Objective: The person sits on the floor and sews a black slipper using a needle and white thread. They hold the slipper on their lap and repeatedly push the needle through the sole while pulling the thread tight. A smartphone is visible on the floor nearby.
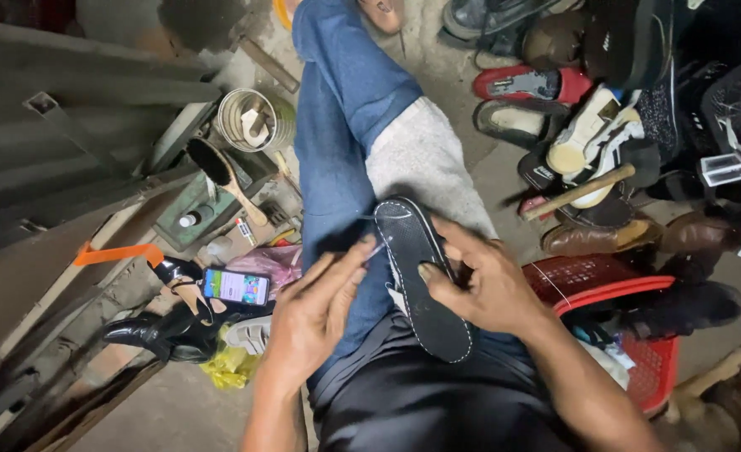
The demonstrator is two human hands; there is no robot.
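The right hand (483, 285) is gripping a black shoe (421, 272), sole up, resting on the lap. Just left of that grip, the left hand (316, 310) is pinching what looks like a needle (374, 251) against the sole's stitched edge.

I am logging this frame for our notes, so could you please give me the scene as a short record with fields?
Setting: cluttered shoe-repair corner, person seated, seen from above
Left hand: pinches a thin tool or needle at the shoe's edge
Right hand: grips the black shoe, sole up, white stitching round its rim
Support: shoe rests on the lap over a grey cloth
To the left: phone, brush, tin can
To the right: red basket, pile of shoes, hammer
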